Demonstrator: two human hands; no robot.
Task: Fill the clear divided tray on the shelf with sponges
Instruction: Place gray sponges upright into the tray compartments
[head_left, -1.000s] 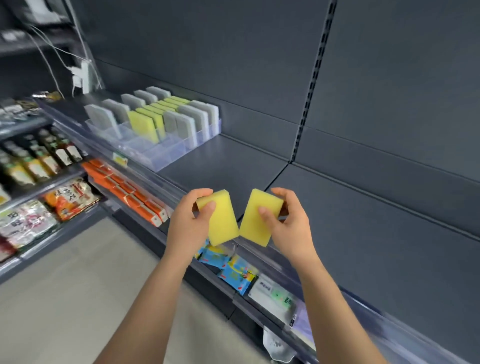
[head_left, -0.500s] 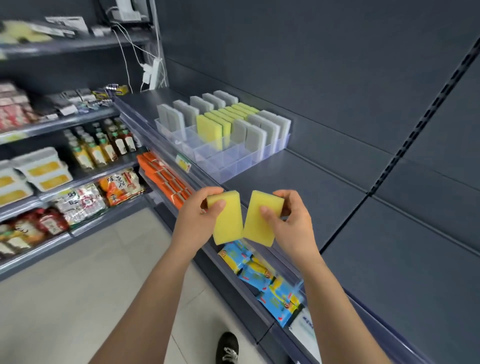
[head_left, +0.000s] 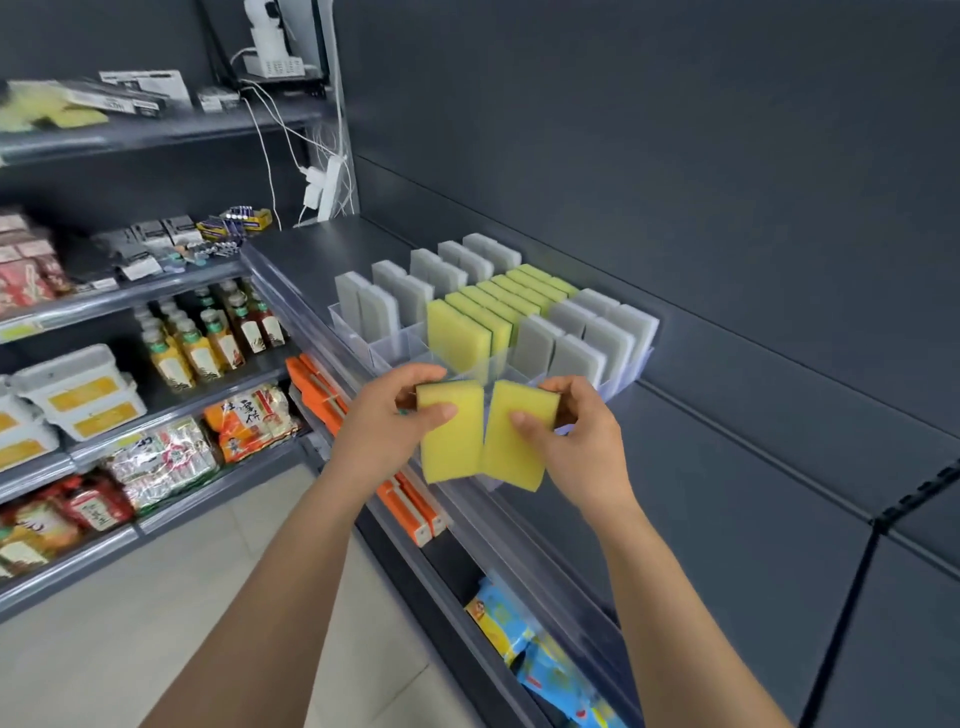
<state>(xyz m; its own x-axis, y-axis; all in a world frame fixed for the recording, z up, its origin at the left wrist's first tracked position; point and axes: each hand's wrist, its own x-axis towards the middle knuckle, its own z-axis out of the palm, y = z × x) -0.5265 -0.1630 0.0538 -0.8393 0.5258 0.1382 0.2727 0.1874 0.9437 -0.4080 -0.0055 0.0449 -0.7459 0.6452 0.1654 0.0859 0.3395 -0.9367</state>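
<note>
A dark grey back panel (head_left: 675, 156) is rising behind a dark grey shelf (head_left: 311, 249), which is running from the far left corner toward the near right. To the left, neighbouring shelving is carrying bottles (head_left: 208, 338) and packaged food, and a lower ledge is showing orange packs (head_left: 317, 384) and blue packets (head_left: 550, 670).

The clear divided tray (head_left: 395, 351) is sitting on the shelf, close to the back panel. It is holding sponges standing upright on edge in rows: grey sponges (head_left: 379, 312) are filling the left rows, a row of yellow sponges (head_left: 457, 335) is running down the middle, and more grey ones are standing on the right. The front compartments on the left side are looking empty.

Both hands are hovering just in front of the tray's near edge, each carrying one sponge. The left hand (head_left: 379, 421) is gripping a left yellow sponge (head_left: 451, 441), with its fingers (head_left: 441, 413) curling round the top edge and the thumb lying across the front face. The right hand (head_left: 582, 447) is gripping a right yellow sponge (head_left: 514, 447) the same way. The two held sponges are hanging upright side by side, their inner edges touching or nearly so, above the shelf's front lip.
</note>
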